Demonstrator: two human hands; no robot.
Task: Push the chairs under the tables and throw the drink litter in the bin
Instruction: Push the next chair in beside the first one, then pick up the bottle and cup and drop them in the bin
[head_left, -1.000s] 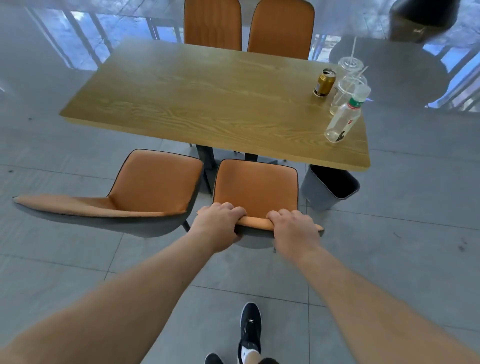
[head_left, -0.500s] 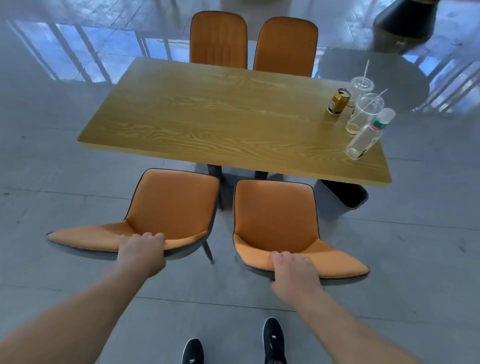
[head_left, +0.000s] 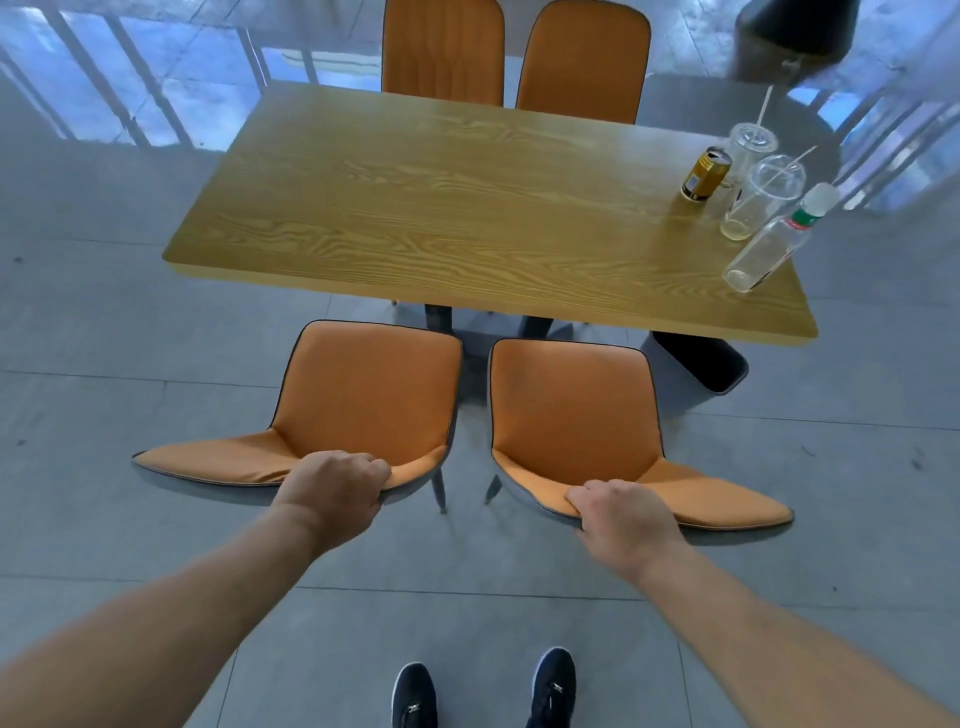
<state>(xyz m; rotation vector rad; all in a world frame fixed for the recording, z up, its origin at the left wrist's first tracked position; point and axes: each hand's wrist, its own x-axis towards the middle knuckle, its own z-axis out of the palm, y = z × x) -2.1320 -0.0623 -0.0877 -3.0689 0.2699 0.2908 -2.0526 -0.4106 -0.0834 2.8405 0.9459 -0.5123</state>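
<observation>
Near chairs: left chair (head_left: 363, 395) and right chair (head_left: 571, 415), lower centre, not yet under the counter (head_left: 467, 208). Left hand (head_left: 332, 491) and right hand (head_left: 623, 519): grip closed on each backrest. Can (head_left: 705, 174), two cups (head_left: 763, 195), bottle (head_left: 769, 249): upper right, uncleared. Bin (head_left: 696, 369): beneath.

Bare forearms and dark trainers

Both arms are bare from wrist to frame edge, no sleeves, watch or rings visible on the left hand (head_left: 332, 491) or right hand (head_left: 626, 522). At six o'clock, two navy low-top shoes (head_left: 551, 688) with mesh uppers, dark laces and a small pale mark on each tongue.
</observation>
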